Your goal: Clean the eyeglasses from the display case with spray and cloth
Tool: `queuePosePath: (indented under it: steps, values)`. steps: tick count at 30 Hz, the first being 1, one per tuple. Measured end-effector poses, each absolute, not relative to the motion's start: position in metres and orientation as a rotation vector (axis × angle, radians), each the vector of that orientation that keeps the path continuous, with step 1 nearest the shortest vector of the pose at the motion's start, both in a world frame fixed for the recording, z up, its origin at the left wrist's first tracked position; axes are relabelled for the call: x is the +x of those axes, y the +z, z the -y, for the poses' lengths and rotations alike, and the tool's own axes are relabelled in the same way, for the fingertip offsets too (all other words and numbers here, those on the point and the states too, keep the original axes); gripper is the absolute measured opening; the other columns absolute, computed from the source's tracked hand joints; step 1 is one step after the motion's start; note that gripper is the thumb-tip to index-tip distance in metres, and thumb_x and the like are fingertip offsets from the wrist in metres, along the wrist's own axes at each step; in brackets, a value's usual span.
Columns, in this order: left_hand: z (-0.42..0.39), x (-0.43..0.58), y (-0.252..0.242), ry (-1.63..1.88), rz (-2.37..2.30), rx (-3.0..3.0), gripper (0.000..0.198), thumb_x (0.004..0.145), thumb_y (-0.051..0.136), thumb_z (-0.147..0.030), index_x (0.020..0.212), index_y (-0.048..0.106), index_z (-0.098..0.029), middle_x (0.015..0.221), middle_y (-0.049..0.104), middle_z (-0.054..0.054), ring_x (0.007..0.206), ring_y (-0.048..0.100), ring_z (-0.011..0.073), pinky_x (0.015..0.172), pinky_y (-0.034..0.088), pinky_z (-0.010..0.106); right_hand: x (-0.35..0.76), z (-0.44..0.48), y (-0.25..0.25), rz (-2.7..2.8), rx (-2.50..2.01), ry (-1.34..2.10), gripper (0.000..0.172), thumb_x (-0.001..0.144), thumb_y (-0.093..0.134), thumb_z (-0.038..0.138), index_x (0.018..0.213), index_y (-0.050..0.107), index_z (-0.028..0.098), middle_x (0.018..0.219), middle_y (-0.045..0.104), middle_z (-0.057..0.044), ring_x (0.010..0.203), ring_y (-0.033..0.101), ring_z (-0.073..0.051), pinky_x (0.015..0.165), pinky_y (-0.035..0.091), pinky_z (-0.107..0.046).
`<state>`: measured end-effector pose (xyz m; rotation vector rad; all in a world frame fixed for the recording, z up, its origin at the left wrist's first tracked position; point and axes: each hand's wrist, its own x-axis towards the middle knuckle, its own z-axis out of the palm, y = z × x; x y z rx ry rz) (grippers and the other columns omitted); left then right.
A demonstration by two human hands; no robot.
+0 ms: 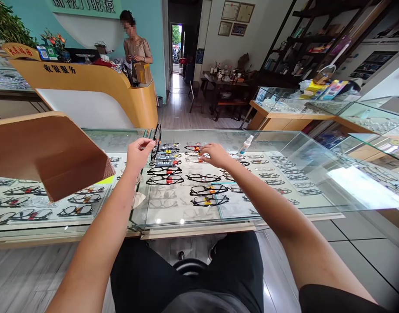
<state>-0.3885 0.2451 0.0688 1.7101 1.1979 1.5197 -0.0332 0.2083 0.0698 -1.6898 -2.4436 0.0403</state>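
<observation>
Head view: left hand point(140, 152) pinches a dark pair of glasses point(158, 134) between thumb and fingers, held on edge above the far end of the left column of glasses point(164, 179) on the glass counter point(176, 218). Right hand point(215, 155) is out over the next column, fingers bent, fingertips by the far frames; can't tell if it grasps one or only hovers.

Left column: dark frames in a row, several with orange or red tags; one pair near the middle has a printed grey-blue strip across it. Nearer the person, right of that column, three black pairs point(210, 200) sit one behind another, the nearer two with yellow-orange tags. White spray bottle point(246, 144) stands beyond the right forearm. Brown board-like object point(52, 152) juts in from the left over more displayed frames.

Background: co-worker point(137, 48) stands behind the orange service counter point(98, 74), hands together near a cardboard box point(142, 72). Wooden table with small items stands farther back.
</observation>
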Motion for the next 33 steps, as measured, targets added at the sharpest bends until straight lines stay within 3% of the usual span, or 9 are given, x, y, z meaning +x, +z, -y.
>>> queuePosePath:
  steps: [4,8,11,16,33]
  values:
    - [-0.243,-0.388,0.071,1.518,-1.206,1.717,0.027,0.084,0.077,-0.047,0.087,0.082,-0.021,0.089,0.081,0.006,0.083,0.07,0.0213,0.082,0.057,0.033,-0.028,-0.164,0.087,2.489,-1.486,0.222,0.024,0.105,0.076,0.046,0.111,0.086,0.025,0.149,0.079,-0.01,0.141,0.068,-0.036,0.12,0.05,-0.056]
    - [-0.244,-0.388,0.068,1.517,-1.19,1.73,0.029,0.085,0.077,-0.049,0.088,0.082,-0.021,0.089,0.081,0.006,0.083,0.07,0.0212,0.082,0.056,0.033,-0.024,-0.101,0.094,2.64,-1.356,0.422,0.038,0.091,0.089,0.063,0.11,0.086,0.03,0.161,0.071,-0.009,0.149,0.062,-0.04,0.124,0.047,-0.058]
    - [-0.246,-0.388,0.065,1.517,-1.195,1.735,0.029,0.085,0.078,-0.05,0.088,0.081,-0.021,0.089,0.081,0.006,0.083,0.069,0.0215,0.083,0.056,0.034,-0.026,-0.07,0.088,2.649,-1.41,0.384,0.039,0.088,0.093,0.06,0.114,0.085,0.031,0.165,0.068,-0.009,0.153,0.059,-0.042,0.125,0.046,-0.061]
    - [-0.25,-0.388,0.061,1.53,-1.177,1.718,0.03,0.084,0.078,-0.051,0.088,0.083,-0.021,0.09,0.082,0.006,0.083,0.068,0.0208,0.083,0.055,0.033,-0.028,-0.062,0.074,2.571,-1.486,0.307,0.029,0.093,0.091,0.048,0.114,0.083,0.029,0.16,0.073,-0.01,0.152,0.061,-0.042,0.125,0.046,-0.063]
    - [-0.246,-0.388,0.068,1.546,-1.201,1.717,0.033,0.079,0.078,-0.054,0.086,0.081,-0.022,0.086,0.078,0.005,0.08,0.066,0.0205,0.079,0.053,0.033,-0.035,-0.1,0.066,2.572,-1.419,0.242,0.028,0.1,0.083,0.043,0.121,0.082,0.024,0.152,0.077,-0.014,0.143,0.068,-0.038,0.12,0.051,-0.058]
